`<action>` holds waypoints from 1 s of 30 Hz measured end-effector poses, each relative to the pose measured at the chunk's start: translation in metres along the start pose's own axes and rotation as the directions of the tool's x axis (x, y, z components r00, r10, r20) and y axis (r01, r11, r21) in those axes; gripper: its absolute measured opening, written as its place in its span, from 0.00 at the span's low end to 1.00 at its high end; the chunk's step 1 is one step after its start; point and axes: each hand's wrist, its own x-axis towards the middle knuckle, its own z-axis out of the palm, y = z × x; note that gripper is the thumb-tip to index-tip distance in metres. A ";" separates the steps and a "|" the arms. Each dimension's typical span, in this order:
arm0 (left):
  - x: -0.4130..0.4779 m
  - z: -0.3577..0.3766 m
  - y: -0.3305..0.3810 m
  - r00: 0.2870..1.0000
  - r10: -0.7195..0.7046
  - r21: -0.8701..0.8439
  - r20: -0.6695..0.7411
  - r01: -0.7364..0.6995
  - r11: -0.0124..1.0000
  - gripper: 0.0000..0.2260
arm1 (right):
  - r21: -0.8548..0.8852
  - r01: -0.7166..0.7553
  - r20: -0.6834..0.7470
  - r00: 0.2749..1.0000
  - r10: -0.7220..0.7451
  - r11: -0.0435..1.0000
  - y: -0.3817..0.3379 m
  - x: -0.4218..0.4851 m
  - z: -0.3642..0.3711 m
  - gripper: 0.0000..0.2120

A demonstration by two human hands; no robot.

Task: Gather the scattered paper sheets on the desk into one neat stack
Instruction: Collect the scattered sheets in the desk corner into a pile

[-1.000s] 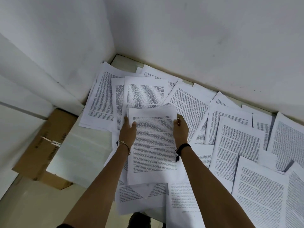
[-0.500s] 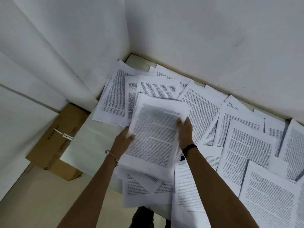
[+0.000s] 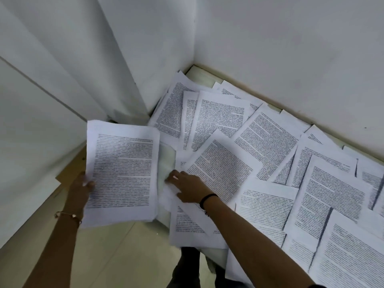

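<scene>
My left hand point(image 3: 81, 189) grips a small bundle of printed sheets point(image 3: 122, 171) by its left edge and holds it up off the desk, to the left of the desk's end. My right hand point(image 3: 187, 187) lies flat, fingers spread, on a slanted printed sheet point(image 3: 220, 169) near the desk's left end. Several more printed sheets point(image 3: 268, 140) lie overlapping and scattered over the desk, from the wall corner to the lower right. A bare patch of desk point(image 3: 166, 161) shows between the lifted bundle and my right hand.
White walls point(image 3: 291, 59) close off the desk at the back and left, meeting in a corner. A brown cardboard box point(image 3: 70, 169) sits on the floor to the left, mostly hidden by the bundle. Beige floor tiles point(image 3: 116, 256) lie below the desk edge.
My left hand has lifted the bundle and carried it left, off the desk. My right hand has let go of it and dropped onto another sheet. The view has swung left.
</scene>
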 end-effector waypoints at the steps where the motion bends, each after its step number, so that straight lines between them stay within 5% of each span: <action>1: 0.000 -0.001 -0.003 1.000 -0.012 0.023 -0.007 0.012 1.000 0.19 | -0.025 0.003 0.003 1.000 -0.003 1.000 -0.001 0.001 -0.001 0.27; 7: -0.007 0.016 -0.005 0.999 -0.004 0.155 0.044 -0.003 0.988 0.20 | -0.084 0.006 -0.009 1.000 -0.007 0.996 0.013 -0.024 0.001 0.23; 14: -0.018 0.042 0.009 0.987 -0.053 0.209 0.151 0.020 0.978 0.21 | -0.182 -0.212 -0.217 0.961 0.171 0.960 0.035 -0.061 0.014 0.27; 17: -0.034 0.055 0.026 0.980 -0.018 0.192 0.199 -0.021 0.981 0.28 | -0.238 -0.140 -0.227 0.970 0.085 0.961 0.030 -0.058 0.016 0.30; 20: -0.040 0.063 0.037 0.979 -0.028 0.182 0.201 -0.009 0.983 0.29 | -0.276 -0.109 -0.280 0.960 0.029 0.955 0.026 -0.056 0.014 0.19; 22: -0.037 0.065 0.038 0.982 -0.023 0.239 0.187 -0.023 0.971 0.21 | -0.282 -0.163 -0.313 0.947 0.070 0.945 0.028 -0.057 0.012 0.14; 27: -0.031 0.064 0.034 0.990 -0.015 0.308 0.139 -0.029 0.951 0.22 | -0.151 -0.425 -0.387 0.856 0.343 0.892 0.044 -0.065 0.010 0.11; 30: -0.029 0.065 0.031 0.996 -0.033 0.342 0.083 0.003 0.940 0.23 | -0.124 -0.432 -0.397 0.846 0.354 0.893 0.047 -0.056 0.001 0.09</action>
